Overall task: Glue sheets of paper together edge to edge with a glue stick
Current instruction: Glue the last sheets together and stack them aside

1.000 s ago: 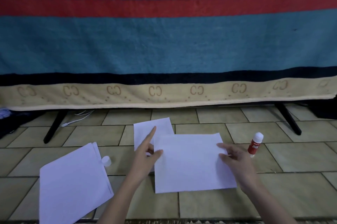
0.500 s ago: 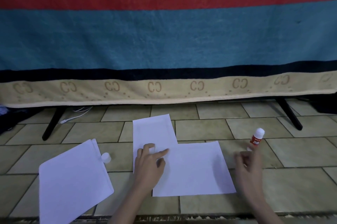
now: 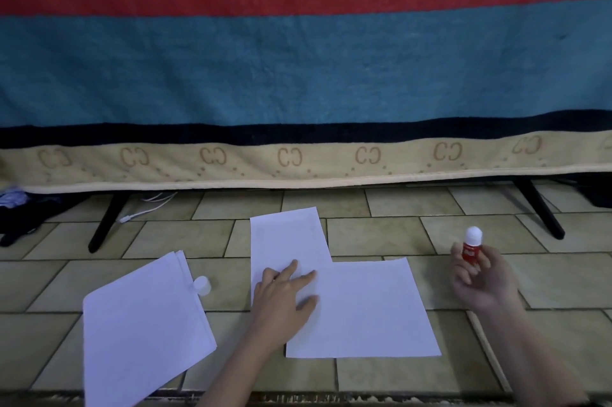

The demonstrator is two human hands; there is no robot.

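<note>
Two white paper sheets lie joined on the tiled floor: a far sheet and a nearer, wider sheet overlapping its right lower edge. My left hand presses flat on the seam between them, fingers spread. My right hand is lifted to the right of the sheets and grips a red glue stick with its white tip up and uncovered. The glue stick's white cap lies on the floor left of the sheets.
A stack of white paper lies at the front left, next to the cap. A striped blanket hangs across the back over black legs. A white cable runs under it.
My right hand left the nearer sheet, reached right and picked the glue stick up off the floor. My left hand flattened onto the seam.
</note>
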